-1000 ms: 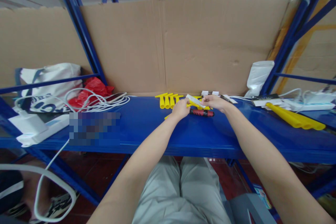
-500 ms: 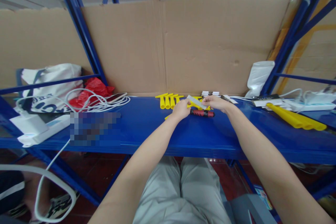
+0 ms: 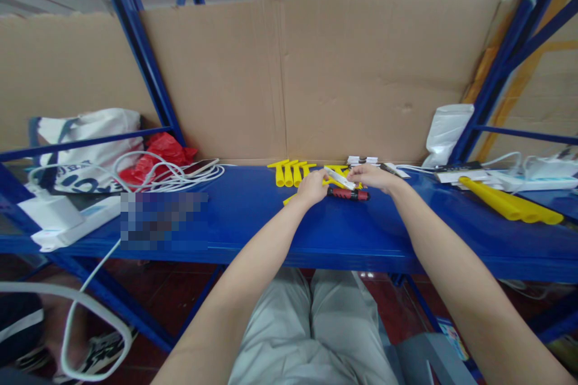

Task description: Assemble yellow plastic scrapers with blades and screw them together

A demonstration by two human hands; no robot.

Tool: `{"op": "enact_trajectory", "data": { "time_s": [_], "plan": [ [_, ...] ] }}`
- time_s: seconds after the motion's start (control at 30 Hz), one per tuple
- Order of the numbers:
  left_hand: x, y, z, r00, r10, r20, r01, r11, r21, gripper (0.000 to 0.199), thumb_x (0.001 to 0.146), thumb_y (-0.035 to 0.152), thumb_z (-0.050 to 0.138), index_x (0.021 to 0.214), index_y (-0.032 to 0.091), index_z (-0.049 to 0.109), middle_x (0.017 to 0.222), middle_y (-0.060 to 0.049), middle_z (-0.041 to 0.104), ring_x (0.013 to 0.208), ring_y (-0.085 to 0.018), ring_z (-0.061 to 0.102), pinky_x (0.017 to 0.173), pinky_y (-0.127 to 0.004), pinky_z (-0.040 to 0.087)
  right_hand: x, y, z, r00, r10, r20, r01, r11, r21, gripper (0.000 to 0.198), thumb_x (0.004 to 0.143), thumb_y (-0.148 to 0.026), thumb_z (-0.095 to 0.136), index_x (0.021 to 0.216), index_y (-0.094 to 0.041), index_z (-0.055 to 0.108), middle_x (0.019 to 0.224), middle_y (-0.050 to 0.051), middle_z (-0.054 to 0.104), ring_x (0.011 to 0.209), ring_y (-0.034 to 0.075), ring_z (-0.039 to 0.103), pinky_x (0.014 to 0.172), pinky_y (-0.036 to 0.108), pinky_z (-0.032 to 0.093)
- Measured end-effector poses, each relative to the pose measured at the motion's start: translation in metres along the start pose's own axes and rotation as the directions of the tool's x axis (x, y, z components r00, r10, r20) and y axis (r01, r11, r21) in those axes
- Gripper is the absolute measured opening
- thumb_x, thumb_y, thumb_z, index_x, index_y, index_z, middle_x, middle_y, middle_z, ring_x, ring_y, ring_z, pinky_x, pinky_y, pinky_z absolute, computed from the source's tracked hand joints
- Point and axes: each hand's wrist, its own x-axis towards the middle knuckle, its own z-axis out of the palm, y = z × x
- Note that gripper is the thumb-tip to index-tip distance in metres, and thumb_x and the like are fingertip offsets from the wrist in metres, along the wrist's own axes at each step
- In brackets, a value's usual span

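Between my two hands is a slim whitish strip (image 3: 338,178), perhaps a small plastic packet; its exact kind is unclear. My left hand (image 3: 312,187) pinches its left end, and my right hand (image 3: 371,177) pinches its right end. Just below them a red-and-black handled tool (image 3: 348,194), like a screwdriver, lies on the blue table (image 3: 352,231). Several yellow T-shaped plastic pieces (image 3: 289,174) lie side by side left of my hands. More yellow pieces (image 3: 336,167) are partly hidden behind the strip and my fingers.
Small white packets (image 3: 362,160) sit at the back near a cardboard wall (image 3: 343,84). To the right are long yellow tubes (image 3: 510,201), a white pouch (image 3: 447,132) and a power strip. At left lie coiled white cables (image 3: 180,177), a red bag and a cloth bag (image 3: 97,150).
The strip has turned between my fingers, showing a narrower, brighter face. Both hands stay in nearly the same place.
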Motion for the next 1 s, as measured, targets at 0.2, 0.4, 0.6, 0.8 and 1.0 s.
{"op": "enact_trajectory", "data": {
  "time_s": [0.2,0.4,0.6,0.8,1.0],
  "plan": [
    [0.000,0.002,-0.002,1.000,0.008,-0.001,-0.008,1.000,-0.016,0.024,0.078,0.015,0.055,0.101,0.019,0.061,0.111,-0.007,0.062,0.105,-0.020,0.056,0.091,-0.031,0.043,-0.001,0.001,0.001,1.000,0.002,0.009,-0.002,1.000,-0.022,0.011,0.068,-0.019,0.059,0.058,-0.014,0.058,0.050,-0.002,0.050,0.047,0.007,0.039,0.046,0.020,0.029],
    [-0.001,0.003,-0.003,1.000,0.020,-0.016,-0.021,0.998,-0.064,0.026,0.078,0.016,0.056,0.104,0.018,0.060,0.114,-0.007,0.061,0.107,-0.020,0.055,0.092,-0.032,0.042,0.003,0.006,0.002,0.998,0.053,-0.031,-0.045,0.974,0.220,0.022,0.073,-0.027,0.062,0.059,-0.016,0.048,0.042,-0.006,0.037,0.039,0.004,0.029,0.041,0.019,0.022],
    [0.001,0.002,-0.002,0.998,0.058,-0.027,-0.060,0.996,-0.067,0.025,0.078,0.015,0.056,0.103,0.018,0.060,0.112,-0.007,0.062,0.107,-0.020,0.055,0.094,-0.033,0.041,0.006,0.005,0.010,0.996,0.086,-0.004,-0.080,0.941,0.327,0.028,0.077,-0.028,0.062,0.058,-0.016,0.044,0.042,-0.007,0.035,0.038,0.003,0.028,0.040,0.018,0.021],
    [0.001,0.003,-0.003,0.994,0.108,-0.021,-0.109,0.992,-0.064,0.026,0.079,0.015,0.054,0.105,0.019,0.059,0.114,-0.006,0.061,0.109,-0.020,0.054,0.094,-0.033,0.041,0.007,0.006,0.010,0.996,0.086,0.023,-0.089,0.956,0.280,0.031,0.077,-0.030,0.062,0.058,-0.017,0.043,0.042,-0.008,0.033,0.037,0.003,0.027,0.039,0.018,0.020],
    [0.000,0.001,-0.001,0.991,0.131,-0.039,-0.133,0.990,-0.037,0.032,0.081,0.016,0.051,0.112,0.021,0.054,0.118,-0.005,0.058,0.109,-0.020,0.053,0.094,-0.033,0.041,0.006,0.008,0.005,0.996,0.085,0.037,-0.092,0.970,0.226,0.027,0.082,-0.022,0.054,0.058,-0.016,0.043,0.042,-0.007,0.034,0.037,0.003,0.028,0.039,0.018,0.021]
  ]
}}
